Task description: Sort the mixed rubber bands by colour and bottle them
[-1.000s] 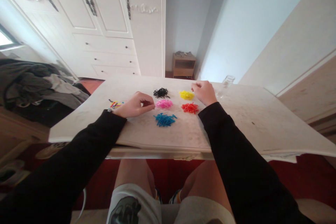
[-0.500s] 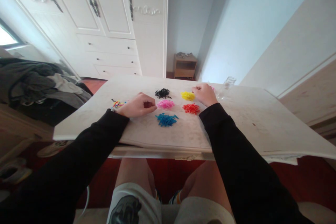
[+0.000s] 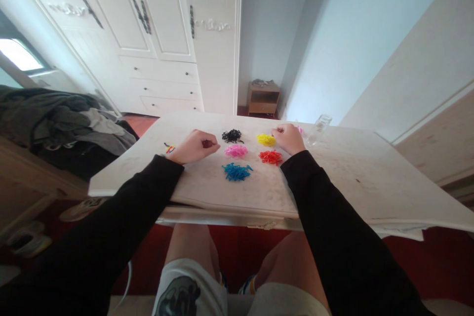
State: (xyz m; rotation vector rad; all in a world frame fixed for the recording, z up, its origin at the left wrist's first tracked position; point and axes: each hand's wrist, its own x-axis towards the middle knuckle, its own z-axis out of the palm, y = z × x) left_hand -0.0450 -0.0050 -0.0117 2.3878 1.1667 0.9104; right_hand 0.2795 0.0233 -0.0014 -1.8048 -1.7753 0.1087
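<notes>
My left hand [image 3: 196, 146] is curled with thumb and forefinger together, just left of a pile of small pink strips [image 3: 236, 151]. What it pinches, if anything, is too small to make out. Partly behind its wrist lie a few mixed coloured strips [image 3: 170, 148]. My right hand [image 3: 289, 138] has its fingers bent and closed at the right edge of a yellow pile [image 3: 265, 139]; their contents are hidden. Below that sits a red pile [image 3: 270, 157]. A black pile [image 3: 231, 136] lies behind the pink one, and a blue pile [image 3: 237, 172] in front of it.
A clear glass bottle or jar [image 3: 320, 130] stands beyond my right hand, with something pink [image 3: 299, 129] beside it. The white table's front edge [image 3: 229, 216] runs above my knees. Dark clothes [image 3: 55, 123] are heaped at the left, and a white wardrobe [image 3: 163, 69] stands behind.
The view has tilted up slightly and shifted left, so everything sits a little lower and further right. Both hands keep nearly the same places and closed poses beside the piles.
</notes>
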